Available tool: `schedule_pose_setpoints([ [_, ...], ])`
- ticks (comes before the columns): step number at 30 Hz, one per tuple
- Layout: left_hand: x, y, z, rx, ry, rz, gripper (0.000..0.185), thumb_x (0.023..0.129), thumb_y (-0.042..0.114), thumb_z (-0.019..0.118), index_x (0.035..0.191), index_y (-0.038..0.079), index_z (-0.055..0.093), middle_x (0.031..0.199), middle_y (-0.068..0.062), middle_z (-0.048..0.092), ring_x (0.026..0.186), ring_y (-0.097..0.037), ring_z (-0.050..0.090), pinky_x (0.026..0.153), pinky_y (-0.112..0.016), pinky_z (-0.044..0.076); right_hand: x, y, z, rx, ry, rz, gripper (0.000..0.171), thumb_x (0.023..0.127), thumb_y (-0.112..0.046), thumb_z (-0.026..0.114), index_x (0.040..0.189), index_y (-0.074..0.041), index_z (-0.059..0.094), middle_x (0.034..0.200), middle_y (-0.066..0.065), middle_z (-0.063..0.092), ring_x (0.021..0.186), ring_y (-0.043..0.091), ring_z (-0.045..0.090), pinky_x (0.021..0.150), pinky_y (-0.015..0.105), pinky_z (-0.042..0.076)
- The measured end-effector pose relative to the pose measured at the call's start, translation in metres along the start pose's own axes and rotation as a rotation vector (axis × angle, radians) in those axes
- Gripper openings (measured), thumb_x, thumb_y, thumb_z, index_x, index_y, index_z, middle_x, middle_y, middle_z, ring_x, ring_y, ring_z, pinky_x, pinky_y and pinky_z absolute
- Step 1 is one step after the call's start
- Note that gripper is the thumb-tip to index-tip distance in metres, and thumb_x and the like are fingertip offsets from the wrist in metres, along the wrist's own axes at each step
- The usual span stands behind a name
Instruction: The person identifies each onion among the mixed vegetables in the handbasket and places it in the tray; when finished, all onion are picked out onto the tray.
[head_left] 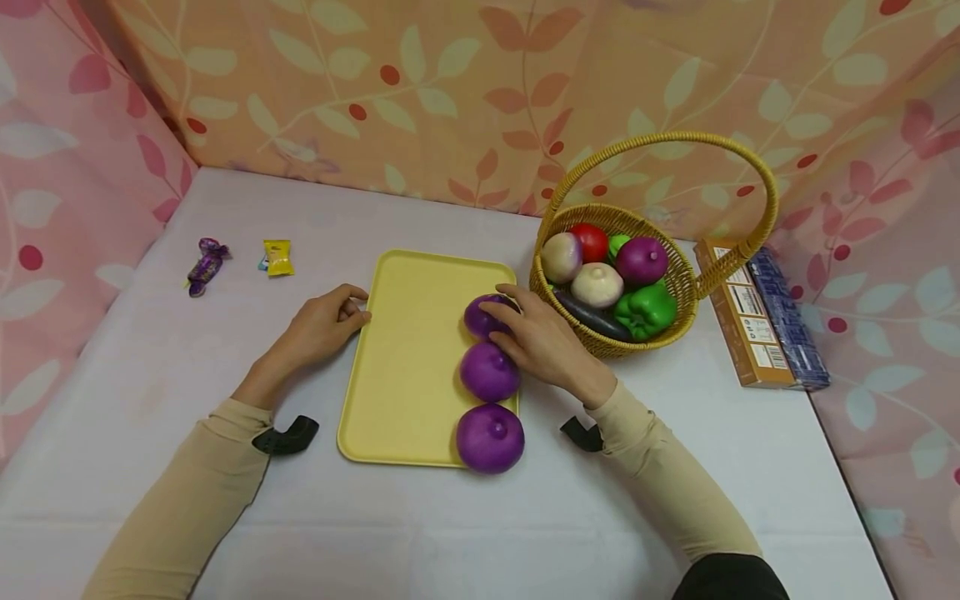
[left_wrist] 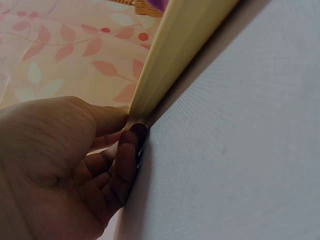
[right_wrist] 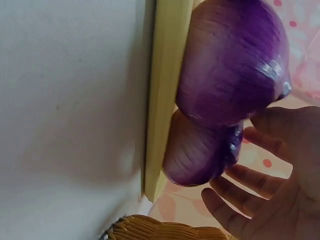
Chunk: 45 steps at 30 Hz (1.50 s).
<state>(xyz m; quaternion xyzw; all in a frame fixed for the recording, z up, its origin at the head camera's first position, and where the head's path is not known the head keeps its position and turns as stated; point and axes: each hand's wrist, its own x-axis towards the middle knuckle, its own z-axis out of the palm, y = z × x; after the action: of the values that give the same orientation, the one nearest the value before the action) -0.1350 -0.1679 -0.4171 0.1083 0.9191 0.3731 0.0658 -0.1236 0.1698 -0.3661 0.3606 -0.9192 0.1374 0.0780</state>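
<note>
A yellow tray (head_left: 408, 358) lies on the white table. Pinching its left edge is my left hand (head_left: 322, 325); the left wrist view shows that thumb and curled fingers at the tray rim. Three purple onions stand in a column along the right side: a far onion (head_left: 480, 312), a middle onion (head_left: 490, 372) and a near onion (head_left: 491, 438) over the front corner. Around the far onion, my right hand (head_left: 542, 340) has loosely spread fingers, partly covering it. In the right wrist view, the fingertips are beside that onion, and the thumb is close to a larger onion (right_wrist: 232, 65).
A wicker basket (head_left: 686, 287) with a tall handle stands right of the tray, holding several vegetables, including a green pepper (head_left: 647, 312) and an eggplant (head_left: 592, 317). Boxes (head_left: 753, 325) lie farther right. A purple-wrapped candy (head_left: 206, 268) and a yellow packet (head_left: 278, 257) lie at far left.
</note>
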Motion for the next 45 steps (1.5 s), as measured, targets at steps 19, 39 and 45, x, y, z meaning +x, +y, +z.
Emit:
schedule_pose_setpoints([
  [19,0.000,-0.001,0.001,-0.009,-0.009,-0.015,0.035,0.100,0.022,0.056,0.128,0.001,0.055,0.096,-0.012,0.064,0.080,-0.019,0.054,0.073,-0.031,0.040,-0.040,0.126,-0.056,-0.005,0.468,0.551,0.055,0.088,-0.014,0.067,0.139,-0.004,0.048,0.139,0.027,0.043,0.128,0.045,0.044,0.105,0.061,0.038],
  [39,0.001,0.000,0.000,0.007,-0.009,-0.012,0.035,0.100,0.021,0.056,0.128,0.002,0.055,0.094,-0.011,0.062,0.078,-0.020,0.052,0.072,-0.032,0.040,-0.046,0.132,-0.052,-0.025,0.339,0.644,0.063,0.088,-0.025,0.072,0.142,-0.007,0.045,0.140,0.027,0.045,0.123,0.049,0.048,0.102,0.064,0.038],
  [45,0.001,-0.001,0.000,-0.004,-0.009,-0.008,0.035,0.100,0.022,0.056,0.128,0.001,0.055,0.095,-0.012,0.063,0.078,-0.019,0.053,0.072,-0.032,0.040,-0.043,0.074,-0.054,-0.002,0.466,0.461,0.063,0.084,-0.028,0.076,0.139,-0.008,0.052,0.135,0.027,0.047,0.116,0.044,0.055,0.094,0.059,0.047],
])
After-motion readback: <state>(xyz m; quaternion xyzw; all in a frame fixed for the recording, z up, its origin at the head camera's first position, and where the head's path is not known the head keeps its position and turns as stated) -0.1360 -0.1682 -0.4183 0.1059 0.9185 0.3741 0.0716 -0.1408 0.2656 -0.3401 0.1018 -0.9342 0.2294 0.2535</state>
